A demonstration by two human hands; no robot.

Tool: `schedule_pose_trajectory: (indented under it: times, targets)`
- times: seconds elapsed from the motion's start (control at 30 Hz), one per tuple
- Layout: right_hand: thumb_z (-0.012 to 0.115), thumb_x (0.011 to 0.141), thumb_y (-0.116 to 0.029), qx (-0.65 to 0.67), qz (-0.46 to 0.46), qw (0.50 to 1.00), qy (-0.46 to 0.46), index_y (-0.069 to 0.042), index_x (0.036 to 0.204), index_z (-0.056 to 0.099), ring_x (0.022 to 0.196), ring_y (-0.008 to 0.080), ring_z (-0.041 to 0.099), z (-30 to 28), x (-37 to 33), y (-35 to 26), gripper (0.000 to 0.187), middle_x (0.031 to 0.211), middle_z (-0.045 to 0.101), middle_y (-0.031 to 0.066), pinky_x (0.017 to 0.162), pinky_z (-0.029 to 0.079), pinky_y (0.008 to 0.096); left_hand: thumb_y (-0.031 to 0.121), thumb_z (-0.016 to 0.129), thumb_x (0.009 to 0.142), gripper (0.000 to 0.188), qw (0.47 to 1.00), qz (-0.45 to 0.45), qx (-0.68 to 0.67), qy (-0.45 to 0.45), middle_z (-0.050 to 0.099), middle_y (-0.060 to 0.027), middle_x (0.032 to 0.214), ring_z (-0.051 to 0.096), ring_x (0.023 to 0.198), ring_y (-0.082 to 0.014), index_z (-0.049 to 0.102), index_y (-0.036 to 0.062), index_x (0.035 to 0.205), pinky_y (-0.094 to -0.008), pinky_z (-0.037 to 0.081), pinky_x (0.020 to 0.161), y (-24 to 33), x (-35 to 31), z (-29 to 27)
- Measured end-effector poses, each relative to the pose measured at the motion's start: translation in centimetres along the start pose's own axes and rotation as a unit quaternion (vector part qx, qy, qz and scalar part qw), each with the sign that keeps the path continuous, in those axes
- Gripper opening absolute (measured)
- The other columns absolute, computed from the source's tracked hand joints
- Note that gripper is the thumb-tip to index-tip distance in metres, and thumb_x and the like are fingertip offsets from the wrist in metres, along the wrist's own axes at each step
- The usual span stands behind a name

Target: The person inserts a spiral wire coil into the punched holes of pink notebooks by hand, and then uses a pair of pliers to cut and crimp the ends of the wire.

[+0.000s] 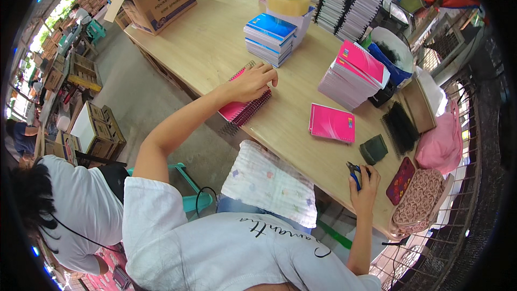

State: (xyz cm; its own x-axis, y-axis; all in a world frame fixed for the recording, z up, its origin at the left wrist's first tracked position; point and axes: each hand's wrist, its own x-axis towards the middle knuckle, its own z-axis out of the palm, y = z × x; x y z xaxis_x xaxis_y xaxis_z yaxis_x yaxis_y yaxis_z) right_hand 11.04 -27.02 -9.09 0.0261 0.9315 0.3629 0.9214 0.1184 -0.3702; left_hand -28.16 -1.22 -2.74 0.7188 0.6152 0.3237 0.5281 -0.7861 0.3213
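Note:
My left hand (252,83) lies over a small stack of pink spiral notebooks (232,111) at the table's near left edge. Its fingers are bent around the top of the stack, and the fingertips are partly hidden. Dark wire coils stick out along the stack's side. Toward the near right, my right hand (366,189) is closed around blue-handled pliers (354,174), their jaws pointing away from me. Beyond the pliers are a dark green block-like piece (373,149) and a few loose pink notebooks (332,123).
On the wooden table (215,32) stand blue notebooks (271,31), a tall pink notebook stack (353,73), a tape roll (288,0) and a cardboard box (159,2). Black wire coils (399,128) and a patterned pouch (417,199) line the right edge. Another person (81,199) sits at left.

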Motion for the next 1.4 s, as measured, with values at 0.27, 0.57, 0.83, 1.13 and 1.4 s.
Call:
schedule_pose_trajectory:
  times: [0.27, 0.57, 0.83, 1.13, 1.4]
  targets:
    - [0.068, 0.08, -0.01, -0.014, 0.041, 0.985, 0.168, -0.005, 0.113, 0.064, 0.102, 0.0357, 0.054, -3.8, 3.7, 2.4, 0.034, 0.105, 0.06, 0.0162, 0.089, 0.043, 0.0414, 0.001, 0.066, 0.078, 0.03, 0.986, 0.15, -0.067, 0.036, 0.054, -0.0133, 0.118, 0.051, 0.115, -0.0325, 0.06, 0.0079, 0.106, -0.0422, 0.043, 0.095, 7.0, 3.8, -0.3]
    - [0.072, 0.077, -0.02, -0.143, 0.139, 0.977, -0.074, -0.004, 0.095, 0.065, 0.097, 0.0357, 0.06, -0.2, 16.5, 10.4, 0.026, 0.098, 0.062, 0.0174, 0.081, 0.05, 0.0464, 0.002, 0.073, 0.073, 0.041, 0.872, 0.347, -0.062, -0.34, 0.064, -0.0146, 0.113, 0.059, 0.11, -0.0332, 0.065, 0.0063, 0.113, -0.0422, 0.048, 0.089, 12.8, 18.6, 12.7]
    - [0.06, 0.087, -0.008, -0.133, 0.078, 0.987, 0.047, -0.001, 0.096, 0.055, 0.095, 0.037, 0.061, -0.4, 16.3, 11.0, 0.012, 0.099, 0.061, 0.0174, 0.076, 0.051, 0.047, 0.002, 0.073, 0.069, 0.03, 0.902, 0.268, -0.061, -0.331, 0.067, -0.016, 0.087, 0.064, 0.092, -0.0333, 0.061, 0.0049, 0.096, -0.0446, 0.049, 0.08, 14.6, 19.4, 10.3]
    - [0.063, 0.09, -0.006, 0.225, 0.08, 0.97, 0.04, -0.003, 0.109, 0.071, 0.072, 0.0113, 0.054, -2.0, 6.5, 1.5, 0.021, 0.078, 0.061, 0.0053, 0.065, 0.042, 0.0244, -0.018, 0.051, 0.076, 0.049, 0.945, -0.078, -0.253, 0.194, 0.061, -0.0136, 0.101, 0.061, 0.086, -0.0239, 0.065, 0.0083, 0.115, -0.0301, 0.049, 0.075, 15.5, -0.5, 5.4]
    - [0.068, 0.086, -0.004, 0.312, 0.054, 0.949, -0.009, -0.003, 0.103, 0.072, 0.073, 0.0135, 0.058, 0.3, 6.1, -5.0, 0.018, 0.08, 0.065, 0.0073, 0.065, 0.045, 0.0262, 0.003, 0.072, 0.082, 0.018, 0.904, -0.13, -0.274, 0.301, 0.045, -0.0082, 0.102, 0.052, 0.089, -0.0172, 0.065, 0.0009, 0.098, -0.0257, 0.046, 0.074, 14.5, -3.8, 12.8]
